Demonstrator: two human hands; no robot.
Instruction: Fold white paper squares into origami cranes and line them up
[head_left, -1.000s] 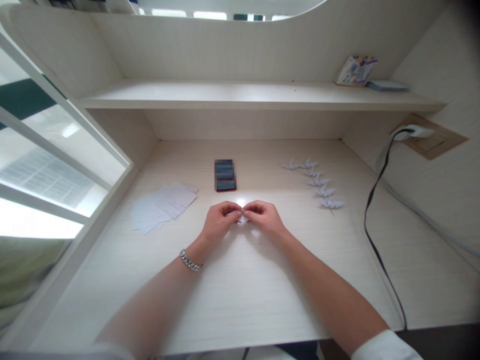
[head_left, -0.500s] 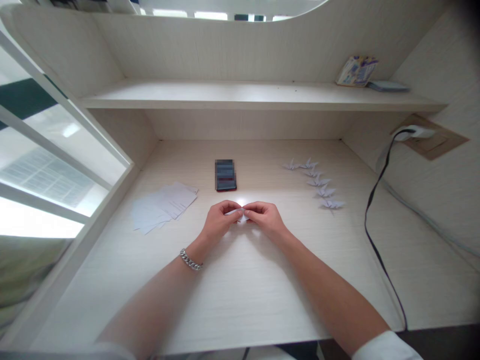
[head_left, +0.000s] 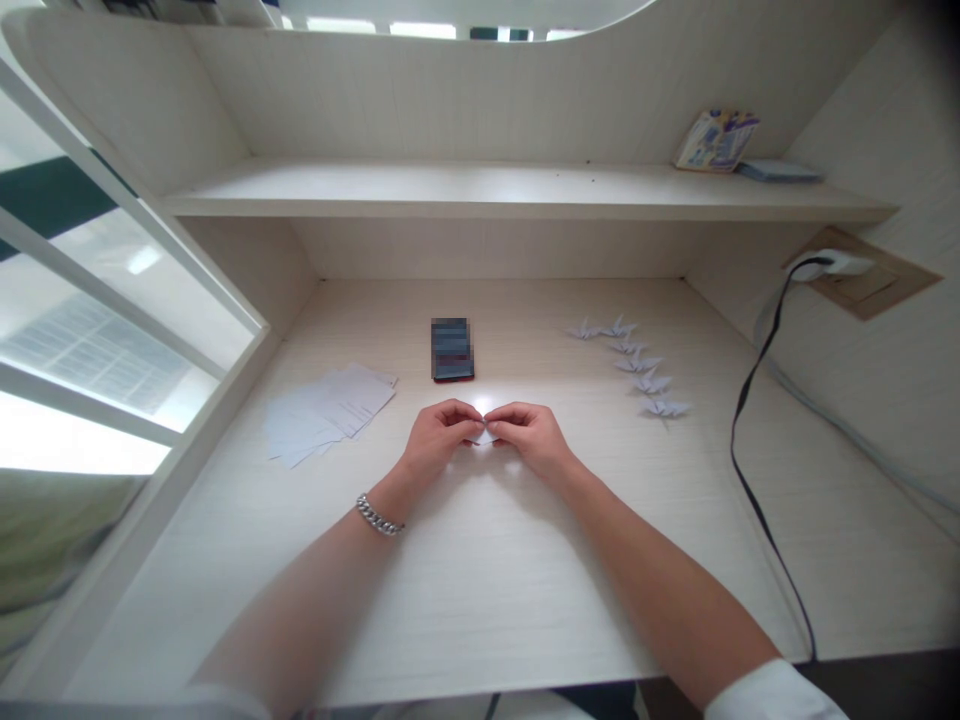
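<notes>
A small folded piece of white paper [head_left: 484, 437] is pinched between both hands above the middle of the desk; the fingers hide much of it. My left hand [head_left: 441, 432], with a silver chain bracelet on its wrist, grips the paper's left side with thumb and forefinger. My right hand [head_left: 529, 432] pinches its right side the same way, the two thumb tips nearly meeting. Off to the right stand several white folded paper cranes [head_left: 651, 383] in a curved row. On the left lies a fanned pile of white paper sheets [head_left: 330, 412].
Behind the hands lies a phone [head_left: 452, 350] with a blurred-out screen. A black cable [head_left: 739, 440] runs from a wall socket [head_left: 874, 275] down the desk's right side. The shelf [head_left: 450, 185] above bears a colourful box [head_left: 716, 140] and a flat pad [head_left: 780, 171].
The fingers have shifted slightly on the folded paper, and less of it shows by my left thumb. Everything else stays in place.
</notes>
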